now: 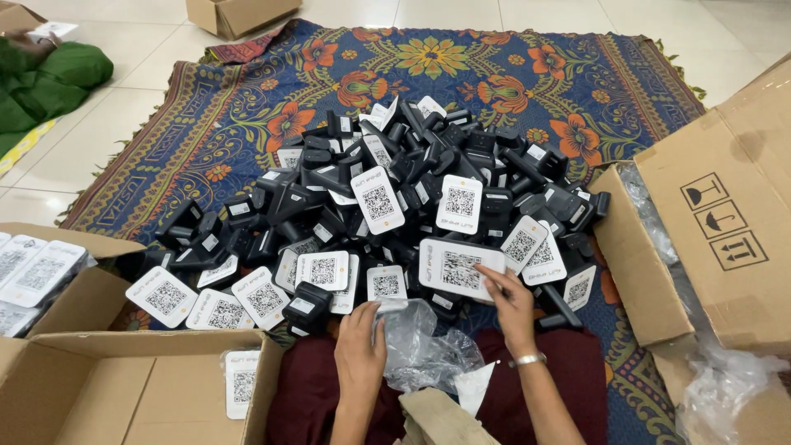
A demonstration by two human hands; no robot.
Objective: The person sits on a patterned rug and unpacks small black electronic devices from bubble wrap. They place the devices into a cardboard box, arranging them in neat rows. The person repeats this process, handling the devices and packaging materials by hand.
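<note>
Fingertips of the right hand [512, 303] rest on the lower right corner of a white code card [460, 269] at the near edge of the heap of black devices [412, 189], pinching it lightly rather than gripping it whole; a bangle sits on that wrist. The left hand [360, 344] lies curled over a crumpled clear plastic bag [424, 346] in the lap, its fingers closing on the bag's upper edge just below another small card. To lift the card cleanly, it seems wise to draw it straight toward the lap, because its far edge is tucked against neighbouring devices and a sideways pull could topple loose ones. Holding the bag mouth open with the left hand would likely help. Around the heap lies a patterned floral rug [247, 99]. An open cardboard box [140, 387] sits near left with one card inside, and a second box of cards stands just beyond it. A large carton [717, 239] with plastic lining crowds the right side. Far left, another person's green sleeve [49, 78] shows, well apart from the work.
</note>
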